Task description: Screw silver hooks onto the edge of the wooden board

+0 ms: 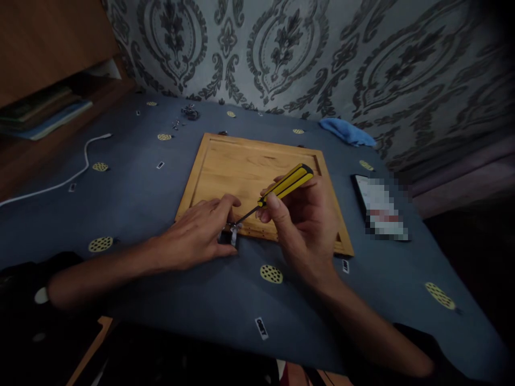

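My right hand (308, 228) grips a screwdriver (287, 185) with a yellow and black handle. Its shaft slants down to the left, and the tip meets a small shiny metal fitting (234, 231) at the near edge of a framed wooden panel (241, 163). My left hand (197, 233) is closed about that fitting, index finger over the panel and thumb on the near side. The fingers partly hide the fitting, so its exact kind is unclear. The panel lies flat on the blue patterned tablecloth (137, 195), with small holes along its near edge.
Behind the panel lie a small dark metal piece (190, 111) and several tiny bits (177, 124). A blue cloth (348, 131) rests by the wall, a phone (380, 209) to the right. At left are a white cable (86, 155) and a shelf with books (44, 118).
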A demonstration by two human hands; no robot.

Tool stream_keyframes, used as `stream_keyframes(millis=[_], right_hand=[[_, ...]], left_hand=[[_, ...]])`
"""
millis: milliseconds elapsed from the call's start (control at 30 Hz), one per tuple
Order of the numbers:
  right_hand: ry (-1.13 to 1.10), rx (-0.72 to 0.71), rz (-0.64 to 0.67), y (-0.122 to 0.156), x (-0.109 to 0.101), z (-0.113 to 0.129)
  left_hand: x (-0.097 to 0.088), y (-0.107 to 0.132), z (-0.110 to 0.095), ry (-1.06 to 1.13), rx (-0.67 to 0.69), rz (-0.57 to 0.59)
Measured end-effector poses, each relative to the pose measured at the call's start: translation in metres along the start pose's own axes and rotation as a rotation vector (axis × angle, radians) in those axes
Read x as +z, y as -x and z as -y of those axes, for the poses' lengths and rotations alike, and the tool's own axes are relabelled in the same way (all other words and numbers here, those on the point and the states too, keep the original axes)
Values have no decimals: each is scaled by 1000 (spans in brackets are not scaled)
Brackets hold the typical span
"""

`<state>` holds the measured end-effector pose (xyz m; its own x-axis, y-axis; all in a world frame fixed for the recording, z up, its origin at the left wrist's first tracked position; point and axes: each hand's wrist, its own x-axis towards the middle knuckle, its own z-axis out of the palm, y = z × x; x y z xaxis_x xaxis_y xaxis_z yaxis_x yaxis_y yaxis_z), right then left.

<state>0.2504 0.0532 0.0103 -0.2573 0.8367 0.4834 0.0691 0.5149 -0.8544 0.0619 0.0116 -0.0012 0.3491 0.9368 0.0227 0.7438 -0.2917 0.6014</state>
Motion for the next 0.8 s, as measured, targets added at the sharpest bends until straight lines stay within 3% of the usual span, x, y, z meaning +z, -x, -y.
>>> stream_keyframes(millis=[800], right_hand=[[50, 11, 58, -5, 0, 1]], left_hand=[[-2, -1, -2, 14, -36, 19]])
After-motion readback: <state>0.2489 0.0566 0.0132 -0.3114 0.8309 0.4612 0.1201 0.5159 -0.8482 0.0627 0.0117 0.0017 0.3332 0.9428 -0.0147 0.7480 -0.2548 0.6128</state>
